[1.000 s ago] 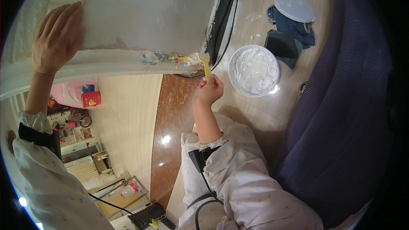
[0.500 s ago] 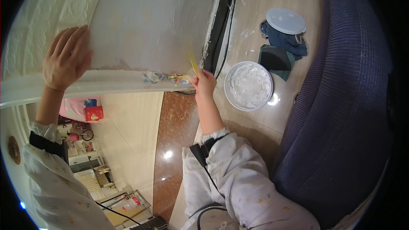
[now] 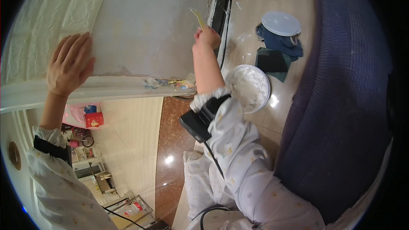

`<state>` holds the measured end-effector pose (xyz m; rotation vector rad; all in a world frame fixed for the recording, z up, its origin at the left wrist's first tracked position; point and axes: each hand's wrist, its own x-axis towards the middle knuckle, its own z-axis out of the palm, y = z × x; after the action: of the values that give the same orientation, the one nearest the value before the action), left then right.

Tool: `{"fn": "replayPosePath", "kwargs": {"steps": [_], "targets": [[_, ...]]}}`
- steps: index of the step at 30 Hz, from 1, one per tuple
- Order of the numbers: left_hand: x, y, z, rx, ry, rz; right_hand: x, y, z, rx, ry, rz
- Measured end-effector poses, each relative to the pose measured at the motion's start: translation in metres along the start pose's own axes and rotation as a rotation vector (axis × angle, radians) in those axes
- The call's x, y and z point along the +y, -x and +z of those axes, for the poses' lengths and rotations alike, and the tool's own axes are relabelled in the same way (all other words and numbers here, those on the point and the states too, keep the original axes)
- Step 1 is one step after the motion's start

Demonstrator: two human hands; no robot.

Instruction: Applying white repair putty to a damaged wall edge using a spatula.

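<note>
My left hand [image 3: 69,64] lies flat with fingers stretched out, where the padded white brick-pattern wall covering [image 3: 34,47] meets a smooth grey-white wall panel [image 3: 145,25]. In my closed right hand [image 3: 207,39] is a thin yellow scraper [image 3: 198,18], its blade toward the panel near the right edge. Whether the blade touches the panel, I cannot tell. Just right of my right forearm stands an open round white bucket [image 3: 250,89] of thick white paste, partly hidden by my sleeve.
A white lid [image 3: 281,23] lies on dark blue cloth [image 3: 283,44] beside a dark green flat piece [image 3: 272,61]. A dark blue ribbed couch [image 3: 341,102] fills the right side. A black cable [image 3: 226,38] runs along the panel's edge. Colourful scraps [image 3: 179,83] cling to the white ledge.
My right hand has moved up along the panel with the scraper, away from the ledge. My right forearm now covers part of the bucket. The left hand stays on the wall.
</note>
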<state>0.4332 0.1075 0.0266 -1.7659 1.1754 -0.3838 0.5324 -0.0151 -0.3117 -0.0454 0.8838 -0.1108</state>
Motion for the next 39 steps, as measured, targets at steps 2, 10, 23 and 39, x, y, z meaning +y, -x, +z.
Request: {"fn": "replayPosePath", "kwargs": {"steps": [2, 10, 23, 39], "targets": [[0.0, 0.0, 0.0, 0.0, -0.002, -0.006, -0.005, 0.003, 0.019, 0.021, 0.01, 0.022], [0.0, 0.002, 0.0, -0.027, -0.002, 0.004, 0.028, 0.018, -0.019, 0.056, 0.208, 0.067], [-0.007, 0.007, 0.003, -0.036, -0.002, 0.01, 0.014, 0.116, -0.141, -0.077, 0.358, -0.271], [0.0, 0.017, 0.014, 0.182, 0.043, -0.072, -0.09, 0.166, -0.125, -0.493, -0.792, 0.983]]}}
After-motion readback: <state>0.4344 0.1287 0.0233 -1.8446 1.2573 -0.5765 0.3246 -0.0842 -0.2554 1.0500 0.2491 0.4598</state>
